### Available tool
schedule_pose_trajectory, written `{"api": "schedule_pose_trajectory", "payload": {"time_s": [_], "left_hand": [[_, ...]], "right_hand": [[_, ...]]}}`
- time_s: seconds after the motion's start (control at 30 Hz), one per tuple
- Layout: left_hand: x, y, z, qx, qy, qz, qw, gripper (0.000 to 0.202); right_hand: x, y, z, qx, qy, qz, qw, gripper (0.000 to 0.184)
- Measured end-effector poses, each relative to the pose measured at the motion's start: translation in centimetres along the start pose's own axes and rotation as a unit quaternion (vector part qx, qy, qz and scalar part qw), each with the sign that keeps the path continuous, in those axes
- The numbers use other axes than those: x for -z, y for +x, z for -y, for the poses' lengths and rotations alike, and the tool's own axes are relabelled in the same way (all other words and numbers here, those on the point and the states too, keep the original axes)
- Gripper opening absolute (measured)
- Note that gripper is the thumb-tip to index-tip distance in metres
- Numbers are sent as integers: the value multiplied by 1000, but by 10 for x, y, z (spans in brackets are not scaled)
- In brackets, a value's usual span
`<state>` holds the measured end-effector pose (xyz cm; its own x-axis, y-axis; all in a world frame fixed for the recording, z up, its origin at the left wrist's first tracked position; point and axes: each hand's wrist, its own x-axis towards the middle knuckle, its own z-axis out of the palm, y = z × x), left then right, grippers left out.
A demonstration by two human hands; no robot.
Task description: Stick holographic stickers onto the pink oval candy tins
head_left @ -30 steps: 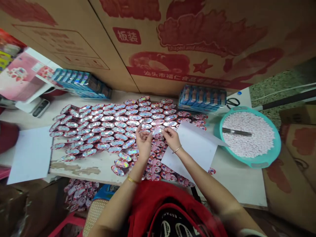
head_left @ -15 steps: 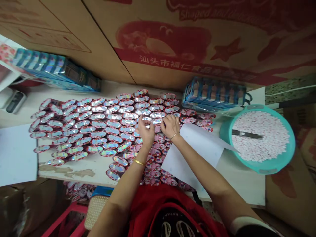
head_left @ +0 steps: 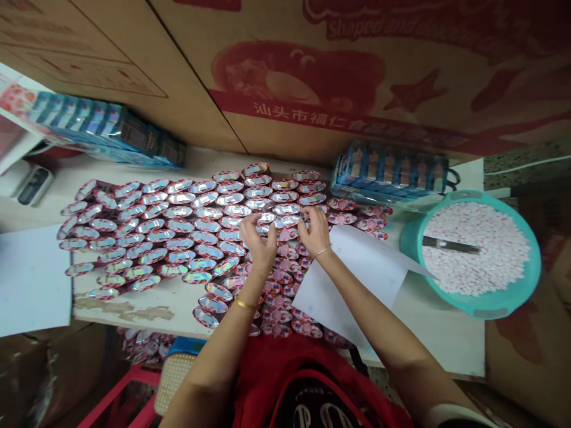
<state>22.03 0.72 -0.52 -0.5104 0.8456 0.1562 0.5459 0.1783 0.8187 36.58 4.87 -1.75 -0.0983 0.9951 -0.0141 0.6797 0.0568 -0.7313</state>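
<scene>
Rows of shiny foil-lidded packets (head_left: 178,226) overlap across the white table (head_left: 437,333). My left hand (head_left: 257,239) hovers over the middle of the rows, its fingers curled and apart, with nothing that I can see in them. My right hand (head_left: 314,230) is just to its right, fingers stretched down onto the packets at the row's end. Pink packets (head_left: 285,279) lie piled beneath both wrists. A white paper sheet (head_left: 357,267) lies under my right forearm.
A teal basin (head_left: 482,309) of small pink-white candies holds a metal tool (head_left: 450,245) at the right. Blue boxes (head_left: 392,172) stand behind the rows, with more at the left (head_left: 107,128). Large cardboard cartons (head_left: 312,71) form the back wall. Another white sheet (head_left: 31,279) lies left.
A second ago both hands held one packet raised between them. They moved forward and set it down at the row's end; now the left hand has lifted off with its fingers apart.
</scene>
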Motion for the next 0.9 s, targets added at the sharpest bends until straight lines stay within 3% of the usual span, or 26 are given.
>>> {"api": "schedule_pose_trajectory", "payload": {"time_s": [0.07, 0.13, 0.27, 0.37, 0.5, 0.67, 0.9], "left_hand": [[15, -4, -12, 1, -51, 10, 999, 21], [25, -12, -21, 37, -100, 35, 994, 18], [26, -27, -19, 131, -132, 57, 981, 16], [17, -32, -3, 134, -95, 50, 985, 14], [5, -31, 13, 100, 8, 40, 994, 13], [-3, -32, 18, 76, 105, 54, 990, 10], [-7, -34, 16, 68, 162, 76, 982, 6]], "right_hand": [[1, -13, 5, -59, 118, -26, 991, 34], [-2, -26, 11, -123, 232, -7, 965, 39], [-13, -42, 16, -196, 346, 35, 917, 34], [-14, -43, 9, -183, 279, 16, 942, 28], [-8, -39, 2, -71, 68, 8, 995, 22], [-6, -35, 1, -18, -110, 36, 993, 21], [-18, -33, -6, 6, -143, 53, 988, 25]]}}
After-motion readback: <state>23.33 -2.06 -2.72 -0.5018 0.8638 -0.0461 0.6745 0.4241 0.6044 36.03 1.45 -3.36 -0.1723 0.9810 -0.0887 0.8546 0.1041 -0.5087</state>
